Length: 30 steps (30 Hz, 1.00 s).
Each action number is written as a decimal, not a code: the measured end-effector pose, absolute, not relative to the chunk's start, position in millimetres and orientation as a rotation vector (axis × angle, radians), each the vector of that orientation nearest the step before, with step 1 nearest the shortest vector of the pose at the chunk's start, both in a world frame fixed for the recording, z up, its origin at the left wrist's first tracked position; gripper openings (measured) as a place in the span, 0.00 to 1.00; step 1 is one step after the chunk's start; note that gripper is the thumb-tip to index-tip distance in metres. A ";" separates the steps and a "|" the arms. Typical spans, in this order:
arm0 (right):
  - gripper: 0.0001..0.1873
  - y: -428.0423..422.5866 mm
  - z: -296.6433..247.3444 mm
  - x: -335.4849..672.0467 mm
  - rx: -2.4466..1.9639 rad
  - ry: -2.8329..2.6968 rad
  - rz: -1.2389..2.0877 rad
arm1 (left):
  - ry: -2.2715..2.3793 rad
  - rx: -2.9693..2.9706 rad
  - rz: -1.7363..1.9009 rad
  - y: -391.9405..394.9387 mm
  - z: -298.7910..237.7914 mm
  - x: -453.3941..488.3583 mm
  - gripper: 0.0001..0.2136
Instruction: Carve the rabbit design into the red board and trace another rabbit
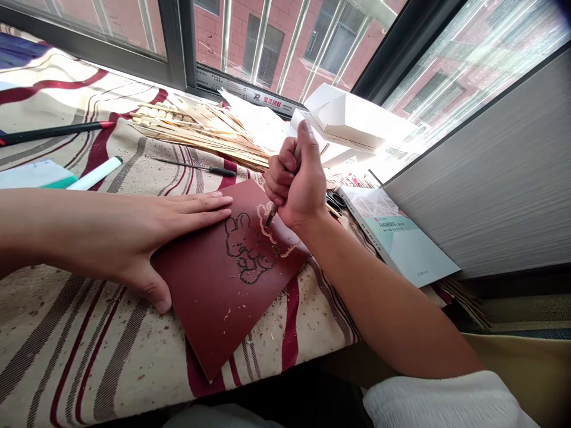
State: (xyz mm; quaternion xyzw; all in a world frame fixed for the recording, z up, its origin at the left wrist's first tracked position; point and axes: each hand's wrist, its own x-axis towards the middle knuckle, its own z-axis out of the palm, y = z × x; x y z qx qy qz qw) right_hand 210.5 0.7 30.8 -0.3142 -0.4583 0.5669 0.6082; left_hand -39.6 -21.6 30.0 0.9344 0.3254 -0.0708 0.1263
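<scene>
A dark red board (200,309) lies tilted on the striped cloth. It bears a dark-lined cartoon animal drawing (250,249) and, to its right, a paler carved outline (263,217). Flat across the board's left side rests my left hand (138,238), fingers stretched and thumb spread at the edge. My right hand (298,178) is a fist with the thumb up, wrapped around a carving tool. The tool's dark metal blade (270,219) points down onto the pale outline; most of its handle is hidden in the fist. Small shavings are scattered on the board and cloth.
Behind the board lie a thin dark-handled tool (216,171) and a pile of wooden strips (200,131). Black scissors (335,202) and a book (397,232) are at the right, a white box (343,119) by the window. A white marker (96,173) and black pen (57,132) lie left.
</scene>
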 end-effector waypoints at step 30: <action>0.38 21.8 35.2 212.0 -0.621 -1.321 1.859 | 0.891 2.667 -0.147 -5.5 21.5 -42.1 0.70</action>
